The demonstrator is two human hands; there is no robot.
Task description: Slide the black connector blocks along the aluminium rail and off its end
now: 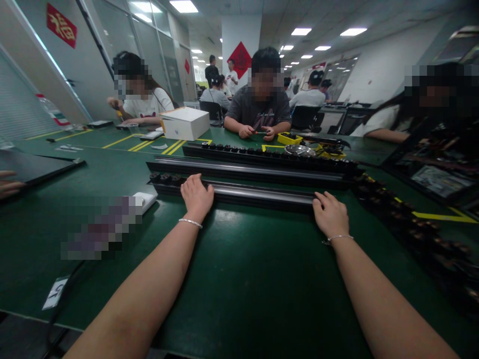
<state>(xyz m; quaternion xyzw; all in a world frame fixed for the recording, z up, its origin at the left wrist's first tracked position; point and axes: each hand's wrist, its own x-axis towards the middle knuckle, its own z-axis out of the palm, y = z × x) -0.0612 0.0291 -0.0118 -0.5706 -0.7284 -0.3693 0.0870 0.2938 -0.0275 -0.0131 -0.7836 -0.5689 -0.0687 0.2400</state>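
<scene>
head view: near black rail [262,194] lies mid tabletop [262,279], back from near edge; left hand [196,196] and right hand [331,213] on it, fingers bent, can't tell if gripping. dark parts [164,178] at its left end only, rest looks unfilled; far rail [232,153] looks filled.

Assembly workshop in an office-like hall
Seated people [258,112] work at a green counter [254,279] marked with yellow tape [445,217] and bearing long black rails [262,193], beneath ceiling light panels [183,6], glass partitions [149,42] to the left.
</scene>
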